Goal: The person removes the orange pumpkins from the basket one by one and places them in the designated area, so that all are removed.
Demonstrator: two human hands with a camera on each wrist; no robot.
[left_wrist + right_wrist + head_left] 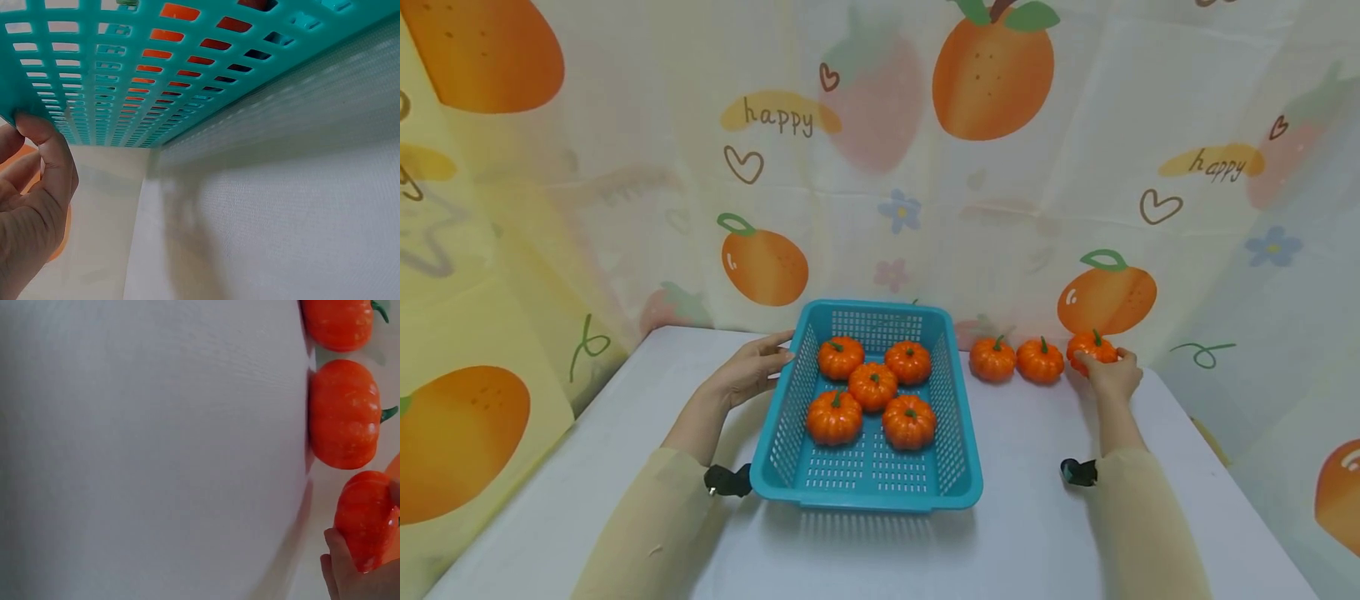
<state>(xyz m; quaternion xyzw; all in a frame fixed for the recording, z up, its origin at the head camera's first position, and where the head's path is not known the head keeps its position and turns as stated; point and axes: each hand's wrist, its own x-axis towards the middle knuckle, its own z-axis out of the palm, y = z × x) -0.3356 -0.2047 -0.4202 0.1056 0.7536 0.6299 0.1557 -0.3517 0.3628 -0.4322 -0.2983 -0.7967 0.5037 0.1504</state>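
As head view shows, left hand (747, 371) pinches basket (880, 502) rim, probably steadying it; five pumpkins (873, 387) inside; right hand (1116, 377) holds pumpkin (1088, 346) beside two others (1040, 361) on table (1030, 500). Left wrist view: fingers (55, 156) curl at rim. Right wrist view: pumpkin apparently off table, sides gripped, likely against slipping.

I see five glossy orange pumpkins (872, 387) with green stems inside a teal perforated basket (865, 501) — two matching pumpkins (1040, 361) stand side by side to its right, a third pumpkin (1088, 345) gripped just beyond.
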